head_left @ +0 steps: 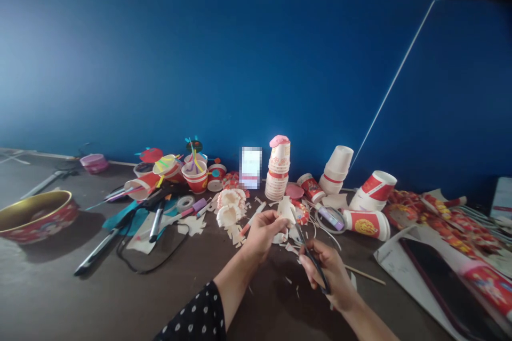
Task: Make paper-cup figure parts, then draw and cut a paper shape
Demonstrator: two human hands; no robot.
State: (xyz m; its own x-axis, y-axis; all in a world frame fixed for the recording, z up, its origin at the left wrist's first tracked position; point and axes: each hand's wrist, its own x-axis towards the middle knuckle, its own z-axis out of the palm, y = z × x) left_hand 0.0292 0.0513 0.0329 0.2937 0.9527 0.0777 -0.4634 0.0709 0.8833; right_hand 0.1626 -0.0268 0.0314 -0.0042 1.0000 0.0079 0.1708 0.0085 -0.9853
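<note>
Pinched in the fingers of my left hand (265,230) is a small white piece of paper (286,210). My right hand (328,270) grips a pair of dark-handled scissors (314,261), whose blades reach up to the right edge of that piece. Whether the blades are parted is too small to make out. White paper scraps (236,235) lie on the table around both hands. Just left of them sits a row of cut white cup pieces (230,208). A stack of paper cups (277,176) with a pink lump on top stands beyond my hands.
Red and white paper cups (366,225) lie at the right, near a dark phone (448,282). A glue gun (132,218) with a cable, a tape roll (185,202) and decorated cups (195,176) occupy the left. A gold-rimmed bowl (38,218) stands far left. A blue panel (200,64) rises behind.
</note>
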